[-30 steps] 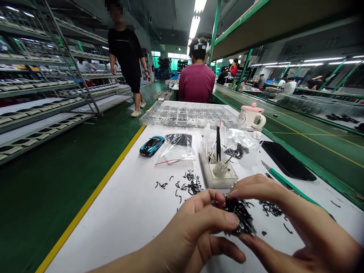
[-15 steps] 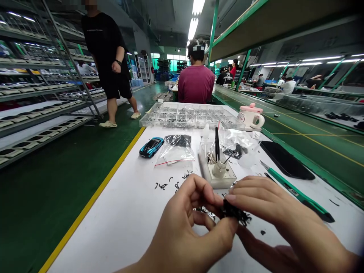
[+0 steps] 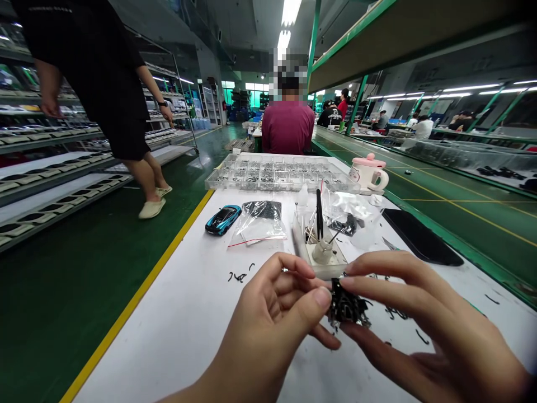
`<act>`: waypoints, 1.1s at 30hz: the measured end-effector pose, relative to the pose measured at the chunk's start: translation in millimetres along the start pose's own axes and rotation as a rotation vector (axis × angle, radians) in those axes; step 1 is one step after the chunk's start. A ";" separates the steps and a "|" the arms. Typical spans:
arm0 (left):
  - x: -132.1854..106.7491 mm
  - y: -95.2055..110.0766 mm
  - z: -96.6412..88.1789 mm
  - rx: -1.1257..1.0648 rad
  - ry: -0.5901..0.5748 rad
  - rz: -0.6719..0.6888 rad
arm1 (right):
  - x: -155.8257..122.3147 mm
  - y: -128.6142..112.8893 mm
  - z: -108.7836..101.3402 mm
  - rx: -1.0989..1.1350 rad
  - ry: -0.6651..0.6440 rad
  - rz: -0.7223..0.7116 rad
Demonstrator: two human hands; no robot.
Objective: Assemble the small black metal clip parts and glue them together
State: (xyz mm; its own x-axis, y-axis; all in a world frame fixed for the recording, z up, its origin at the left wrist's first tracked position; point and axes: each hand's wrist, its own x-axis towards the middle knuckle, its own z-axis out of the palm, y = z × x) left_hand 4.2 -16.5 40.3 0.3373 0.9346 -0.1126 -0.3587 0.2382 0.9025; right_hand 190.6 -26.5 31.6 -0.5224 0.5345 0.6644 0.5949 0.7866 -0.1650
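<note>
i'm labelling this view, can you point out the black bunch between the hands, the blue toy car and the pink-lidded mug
black bunch (image 3: 348, 306): head view, its visible middle
blue toy car (image 3: 224, 219): head view, its upper side
pink-lidded mug (image 3: 363, 176): head view, its pale body

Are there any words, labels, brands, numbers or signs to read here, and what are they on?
None can be read for certain.
Black shirt at left: a line of pale lettering, too blurred to read.
Black shirt farther back: white print, too small to read.
Mug: a small printed picture, no readable words.
Toy car: any marking is too small to tell.
Black parts in the hands: no lettering visible.
</note>
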 end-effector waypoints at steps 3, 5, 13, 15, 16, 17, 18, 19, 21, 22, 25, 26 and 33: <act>0.8 0.1 -0.6 0.024 0.007 0.011 | -2.1 2.4 -0.5 -0.087 0.031 -0.108; 1.1 -1.1 -2.1 0.031 0.007 0.013 | -3.1 3.0 -0.3 -0.142 0.029 -0.146; 3.5 -9.0 -11.8 0.059 0.030 -0.073 | 2.8 2.0 6.1 -0.143 0.038 -0.151; 3.1 -9.2 -10.9 0.056 0.082 -0.082 | 8.8 0.5 6.1 -0.155 0.072 -0.170; 2.8 -9.5 -10.1 0.051 0.101 -0.087 | 12.1 -0.8 5.8 -0.157 0.099 -0.169; 2.6 -10.0 -9.2 0.039 0.107 -0.094 | 15.0 -2.1 5.4 -0.159 0.124 -0.168; 2.4 -11.0 -8.6 0.023 0.089 -0.111 | 17.1 -3.5 5.1 -0.162 0.136 -0.169; 2.3 -12.3 -8.3 0.008 0.066 -0.131 | 18.1 -4.7 5.0 -0.169 0.132 -0.178; 2.9 -15.5 -8.9 -0.019 0.049 -0.152 | 15.8 -6.0 6.1 -0.171 0.114 -0.190; 3.6 -17.0 -9.9 -0.023 0.041 -0.162 | 12.9 -6.0 7.3 -0.159 0.099 -0.190; 7.0 -17.9 -13.8 -0.013 -0.008 -0.216 | 2.9 -4.8 12.2 -0.117 0.080 -0.152; 8.2 -16.8 -14.7 -0.005 -0.020 -0.232 | 1.2 -4.5 13.5 -0.113 0.084 -0.159; 2.7 -13.1 -12.8 -0.095 -0.002 -0.249 | 24.8 -11.9 1.5 -0.223 0.091 -0.300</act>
State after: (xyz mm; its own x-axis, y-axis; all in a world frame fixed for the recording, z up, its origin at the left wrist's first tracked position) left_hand -1.4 -13.8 22.9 0.4270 0.8437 -0.3253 -0.3449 0.4845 0.8039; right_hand 169.7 -22.1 48.9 -0.6430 0.2537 0.7226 0.5477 0.8119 0.2023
